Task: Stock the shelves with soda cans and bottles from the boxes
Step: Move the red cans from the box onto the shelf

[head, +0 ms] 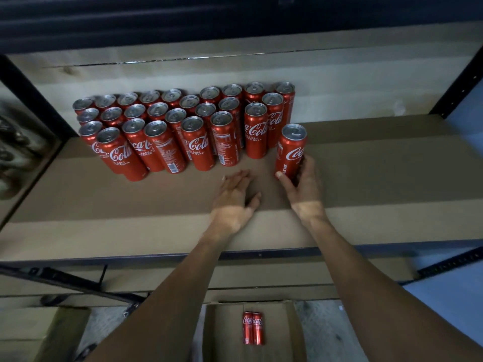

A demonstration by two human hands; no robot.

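Note:
Several red Coca-Cola cans (183, 126) stand in rows at the back left of a cardboard-lined shelf (379, 165). My right hand (303, 184) grips one more red can (291, 150), upright on the shelf just right of the rows. My left hand (235, 197) lies flat on the cardboard in front of the rows, fingers straight, holding nothing. Below the shelf, an open cardboard box (285, 333) on the floor holds two cans (252, 327) lying side by side.
Black metal shelf posts (460, 84) rise at both sides, and a dark front rail (261, 254) edges the shelf. The right half of the shelf is bare cardboard. Another cardboard box (44, 333) sits at the lower left on the floor.

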